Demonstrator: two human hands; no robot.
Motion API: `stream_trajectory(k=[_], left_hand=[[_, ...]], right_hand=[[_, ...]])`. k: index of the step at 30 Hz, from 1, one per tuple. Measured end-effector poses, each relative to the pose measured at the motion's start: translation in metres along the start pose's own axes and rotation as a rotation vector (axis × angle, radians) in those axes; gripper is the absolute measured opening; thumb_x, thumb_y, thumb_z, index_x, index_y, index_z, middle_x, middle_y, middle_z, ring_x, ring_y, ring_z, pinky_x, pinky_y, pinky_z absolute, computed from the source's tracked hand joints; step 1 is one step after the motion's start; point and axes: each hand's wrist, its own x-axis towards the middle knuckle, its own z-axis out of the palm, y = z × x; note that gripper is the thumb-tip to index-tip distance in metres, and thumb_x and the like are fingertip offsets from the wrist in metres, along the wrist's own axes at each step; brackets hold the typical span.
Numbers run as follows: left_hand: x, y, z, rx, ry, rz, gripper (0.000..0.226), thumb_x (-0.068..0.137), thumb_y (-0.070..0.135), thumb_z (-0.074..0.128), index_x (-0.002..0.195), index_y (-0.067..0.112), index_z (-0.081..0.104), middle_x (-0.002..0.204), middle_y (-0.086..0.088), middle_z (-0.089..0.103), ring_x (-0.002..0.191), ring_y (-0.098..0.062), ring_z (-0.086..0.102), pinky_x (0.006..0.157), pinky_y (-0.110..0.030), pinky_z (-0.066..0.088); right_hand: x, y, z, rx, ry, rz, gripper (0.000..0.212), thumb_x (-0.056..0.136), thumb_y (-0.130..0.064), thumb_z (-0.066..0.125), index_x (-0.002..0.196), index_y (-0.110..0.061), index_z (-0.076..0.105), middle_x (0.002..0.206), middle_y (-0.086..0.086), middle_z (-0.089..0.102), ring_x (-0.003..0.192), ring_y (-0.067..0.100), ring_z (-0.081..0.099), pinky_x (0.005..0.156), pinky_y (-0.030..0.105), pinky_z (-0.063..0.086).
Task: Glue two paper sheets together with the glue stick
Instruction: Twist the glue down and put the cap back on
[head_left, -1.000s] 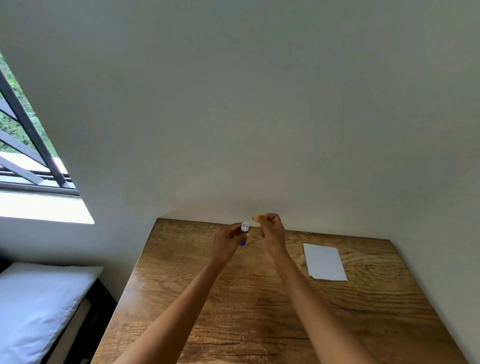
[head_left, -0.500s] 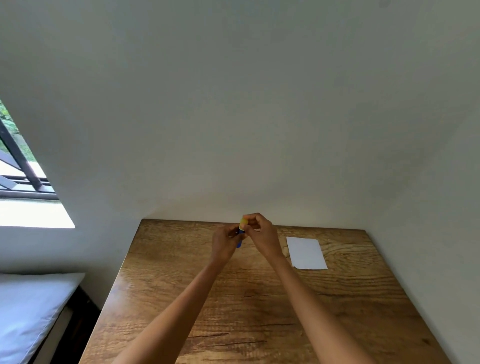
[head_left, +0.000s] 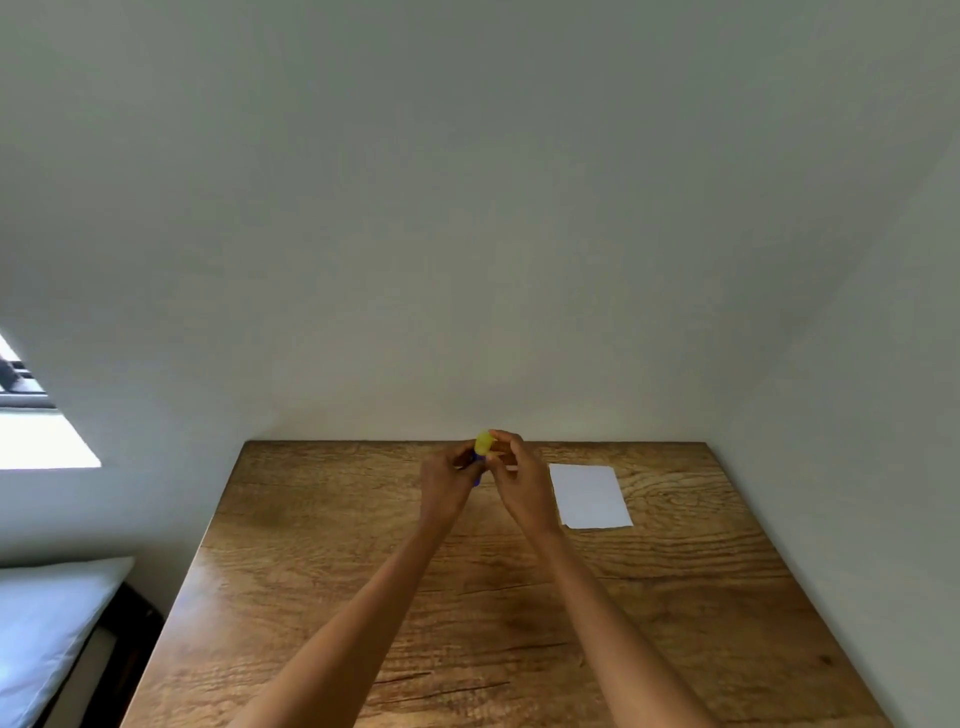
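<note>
My left hand (head_left: 445, 480) grips the blue glue stick (head_left: 476, 462) above the far middle of the wooden table (head_left: 311, 571). My right hand (head_left: 519, 480) pinches the yellow cap (head_left: 484, 441), which sits on the top end of the stick. Most of the blue body is hidden inside my left fingers. White paper (head_left: 589, 495) lies flat on the table just right of my right hand. It looks like a single sheet, and I cannot tell whether another lies under it.
A pale wall rises right behind the table's far edge and along its right side. A bed with a white pillow (head_left: 47, 629) stands low at the left. A window (head_left: 26, 410) shows at the left edge.
The yellow cap, held apart from the stick's white tip one second ago, now sits on the stick. Both hands stay together, and the view has swung so the window slides left.
</note>
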Motion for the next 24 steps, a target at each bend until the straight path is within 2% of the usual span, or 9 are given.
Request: stream_trajectory(k=[2,4,7,11,13,16,20,24], left_hand=[[0.005,-0.002,0.002,-0.040,-0.028,-0.022,0.024,0.079,0.007,0.069,0.103,0.010,0.070,0.086,0.001,0.070,0.072,0.001,0.061,0.062,0.000,0.044],[0.008,-0.004,0.007,-0.062,-0.074,-0.043,0.027,0.079,0.006,0.069,0.105,0.006,0.069,0.092,-0.003,0.070,0.079,-0.006,0.063,0.064,0.001,0.044],[0.010,-0.008,0.016,-0.060,-0.139,-0.051,0.028,0.080,0.005,0.069,0.107,0.003,0.068,0.100,-0.011,0.071,0.089,-0.014,0.064,0.069,-0.001,0.045],[0.013,-0.014,0.021,-0.076,-0.146,-0.068,0.031,0.080,0.002,0.067,0.110,0.002,0.065,0.106,-0.013,0.069,0.095,-0.015,0.062,0.074,-0.001,0.045],[0.015,-0.017,0.021,-0.084,-0.163,-0.075,0.031,0.081,0.002,0.066,0.112,0.002,0.064,0.108,-0.013,0.069,0.098,-0.018,0.063,0.077,-0.004,0.046],[0.017,-0.019,0.020,-0.084,-0.192,-0.097,0.034,0.082,0.003,0.065,0.116,0.003,0.062,0.111,-0.012,0.068,0.103,-0.019,0.063,0.087,-0.017,0.046],[0.015,-0.023,0.020,-0.060,-0.202,-0.110,0.035,0.082,0.001,0.064,0.117,0.003,0.061,0.112,-0.012,0.068,0.100,-0.017,0.062,0.081,-0.009,0.044],[0.013,-0.022,0.019,-0.045,-0.211,-0.120,0.038,0.081,-0.002,0.063,0.119,0.002,0.060,0.115,-0.014,0.067,0.107,-0.024,0.062,0.091,-0.024,0.045]], right_hand=[[-0.008,0.016,-0.002,-0.019,-0.040,0.051,0.036,0.091,-0.008,0.055,0.125,-0.019,0.052,0.111,-0.009,0.060,0.100,0.004,0.058,0.076,0.005,0.046],[-0.014,0.028,0.001,-0.053,-0.074,0.084,0.040,0.090,-0.005,0.055,0.127,-0.019,0.051,0.115,-0.006,0.059,0.101,0.005,0.057,0.074,0.002,0.045],[-0.012,0.037,0.010,-0.132,-0.013,0.120,0.029,0.091,-0.012,0.055,0.120,-0.015,0.057,0.112,0.002,0.066,0.094,0.012,0.062,0.071,0.007,0.044],[-0.001,0.042,0.012,-0.221,0.025,0.141,0.021,0.093,-0.014,0.051,0.111,-0.014,0.061,0.104,0.008,0.070,0.086,0.016,0.063,0.073,0.020,0.048],[0.003,0.043,0.011,-0.254,-0.008,0.135,0.022,0.093,-0.016,0.051,0.112,-0.014,0.061,0.105,0.008,0.070,0.088,0.019,0.064,0.075,0.023,0.048],[0.007,0.046,0.012,-0.270,-0.027,0.145,0.024,0.092,-0.016,0.052,0.114,-0.014,0.061,0.106,0.009,0.070,0.092,0.021,0.065,0.078,0.024,0.049],[0.006,0.048,0.016,-0.284,-0.026,0.188,0.022,0.091,-0.017,0.054,0.111,-0.012,0.062,0.105,0.009,0.070,0.092,0.021,0.064,0.079,0.025,0.049],[0.005,0.046,0.018,-0.277,-0.027,0.210,0.019,0.091,-0.015,0.054,0.108,-0.012,0.062,0.102,0.009,0.070,0.090,0.022,0.064,0.075,0.024,0.047]])
